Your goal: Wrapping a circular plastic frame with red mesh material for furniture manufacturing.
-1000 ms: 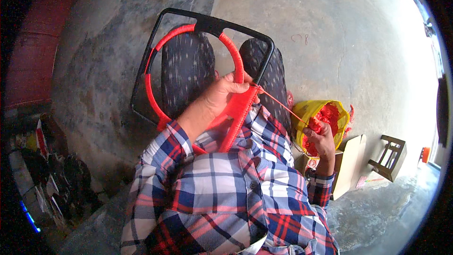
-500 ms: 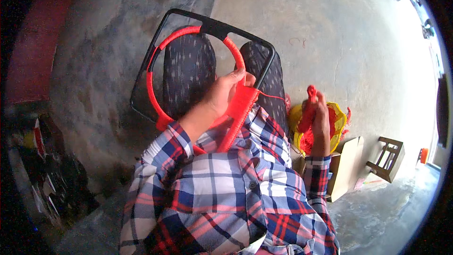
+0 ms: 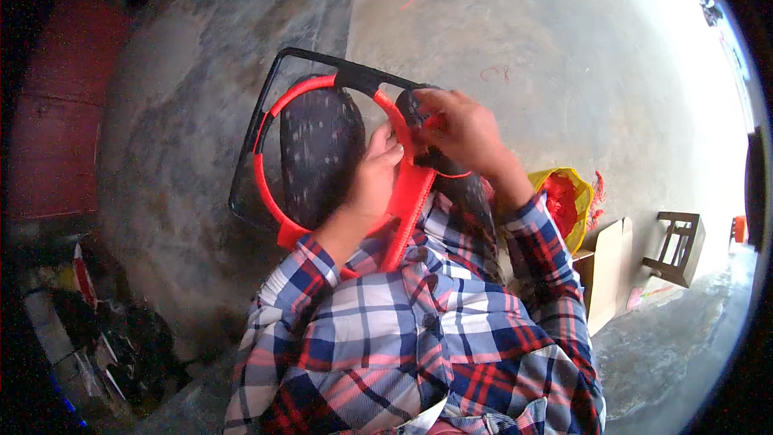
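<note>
A black frame (image 3: 266, 101) with rounded corners lies across my lap, with a ring (image 3: 259, 169) inside it. Red cord is wound closely round most of the ring, and a solid red wrapped panel (image 3: 413, 192) covers the frame's near right part. My left hand (image 3: 375, 181) is closed round the ring's right side, beside the panel. Over the frame's right side is my right hand (image 3: 465, 130), somewhat blurred, its fingers curled on a bundle of red cord (image 3: 435, 122). A strand of that cord curves beneath the hand toward the panel. The fingers partly hide the bundle.
Right of my knee stands a yellow container (image 3: 581, 221) with red cord inside. Nearby are an open cardboard box (image 3: 609, 274) and a small wooden stool (image 3: 676, 248). Dark clutter (image 3: 121, 346) lies at lower left. Cord scraps (image 3: 495, 74) lie on the concrete floor.
My right hand has swung left from above the yellow container to the frame's right side, carrying the red cord bundle. My left hand keeps its hold on the ring.
</note>
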Demonstrator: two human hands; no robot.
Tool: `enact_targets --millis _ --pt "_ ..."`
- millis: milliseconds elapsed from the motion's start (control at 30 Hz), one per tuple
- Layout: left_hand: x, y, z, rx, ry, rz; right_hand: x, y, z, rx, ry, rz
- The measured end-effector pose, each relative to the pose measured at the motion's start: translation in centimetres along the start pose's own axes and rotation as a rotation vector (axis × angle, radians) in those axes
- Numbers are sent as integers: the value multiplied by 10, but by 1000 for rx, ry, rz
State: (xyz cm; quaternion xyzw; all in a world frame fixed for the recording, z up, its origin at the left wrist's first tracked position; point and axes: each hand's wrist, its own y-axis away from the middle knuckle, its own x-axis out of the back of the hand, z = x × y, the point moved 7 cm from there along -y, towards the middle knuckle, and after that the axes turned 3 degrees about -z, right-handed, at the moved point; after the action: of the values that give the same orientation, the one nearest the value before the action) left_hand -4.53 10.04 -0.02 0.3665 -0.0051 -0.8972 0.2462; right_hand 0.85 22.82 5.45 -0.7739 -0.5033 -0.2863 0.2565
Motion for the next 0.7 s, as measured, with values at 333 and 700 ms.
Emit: enact_targets --millis 333,700 --pt "-4 6 -6 183 151 -16 1 72 22 -67 -71 285" --pt "6 15 -23 494 -150 4 15 103 29 -93 -1466 309"
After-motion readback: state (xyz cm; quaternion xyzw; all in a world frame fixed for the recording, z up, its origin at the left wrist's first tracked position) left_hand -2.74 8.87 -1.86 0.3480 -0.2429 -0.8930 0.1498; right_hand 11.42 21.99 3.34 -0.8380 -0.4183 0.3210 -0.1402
